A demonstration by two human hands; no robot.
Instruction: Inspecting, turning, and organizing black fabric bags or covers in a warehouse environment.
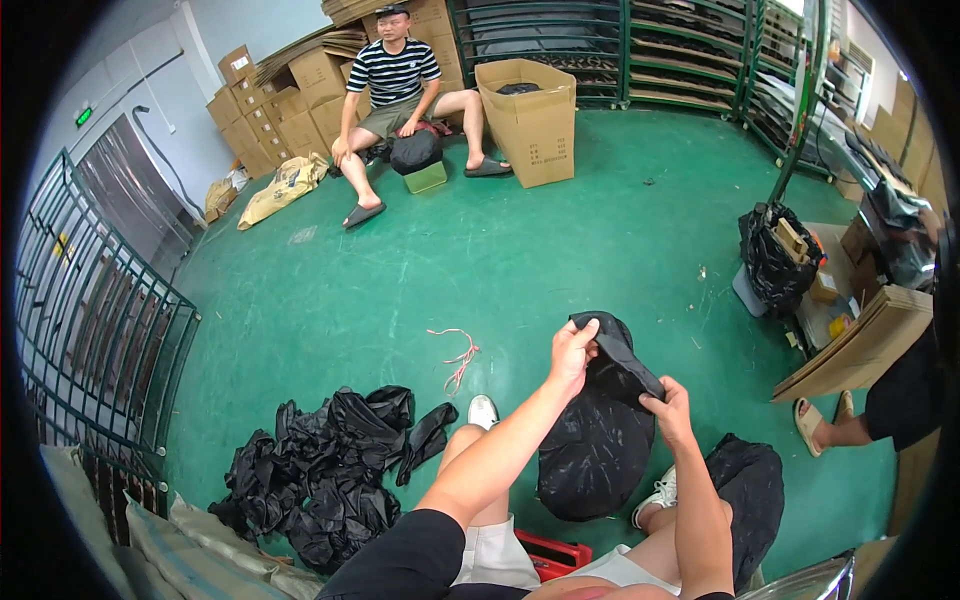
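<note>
green floor [560, 250] spreads around you. over it, in front of your lap, the black bag [595, 450] hangs from your hands, its folded rim stretched between them; whether its rounded bottom touches the floor cannot be told. your left hand [574, 357] pinches the rim's upper end between thumb and fingers, and your right hand [670, 410] grips the lower right end likewise. just beside the bag stands your right shoe [660, 493]; a second black piece [748, 500] lies by your right leg. your left shoe [482, 411] is near a pink cord [462, 365], and left of that leg spreads a crumpled black heap [325, 475]. farther right sits a bin [775, 265] lined with black plastic. across the room, a seated co-worker [402, 85] has a black bundle [416, 152] between the legs, beside an open carton [530, 130].
</note>
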